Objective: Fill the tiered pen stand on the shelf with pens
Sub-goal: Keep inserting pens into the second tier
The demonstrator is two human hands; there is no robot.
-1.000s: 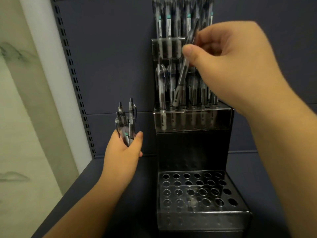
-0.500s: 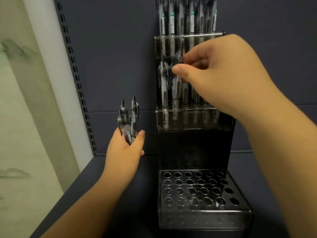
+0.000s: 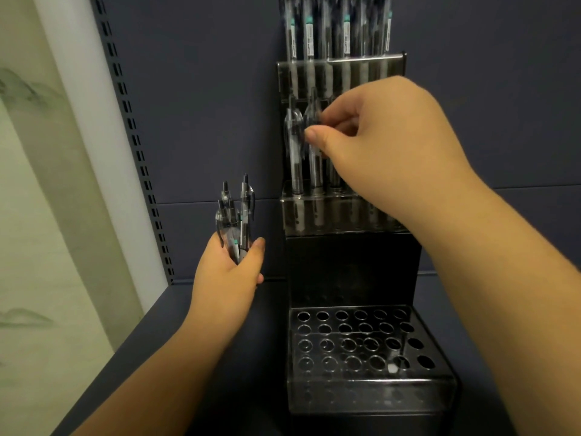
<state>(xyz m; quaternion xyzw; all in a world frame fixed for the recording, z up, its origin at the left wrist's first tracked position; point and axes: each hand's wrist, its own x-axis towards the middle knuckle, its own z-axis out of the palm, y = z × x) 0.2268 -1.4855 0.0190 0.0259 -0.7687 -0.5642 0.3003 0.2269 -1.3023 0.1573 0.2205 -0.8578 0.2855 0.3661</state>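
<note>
Now right hand point(image 3: 386, 143) pinching pen point(image 3: 315, 158) in middle tier of stand point(image 3: 352, 265); left hand point(image 3: 234, 272) gripping bundle point(image 3: 235, 221). Risks: missing hole, jostling neighbours, loosening bundle.

Black pen stand point(image 3: 352, 269), clear teal-banded pens point(image 3: 309, 29), navy shelf point(image 3: 201, 121).

The right hand point(image 3: 377, 136) hides the middle tier's right pens; the top pens point(image 3: 336, 26) are cropped.

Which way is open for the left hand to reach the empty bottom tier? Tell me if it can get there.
Probably yes. The left hand sits beside the bottom tier, nothing lies between, and its holes are open from above. It grips a bundle of pens, though.
</note>
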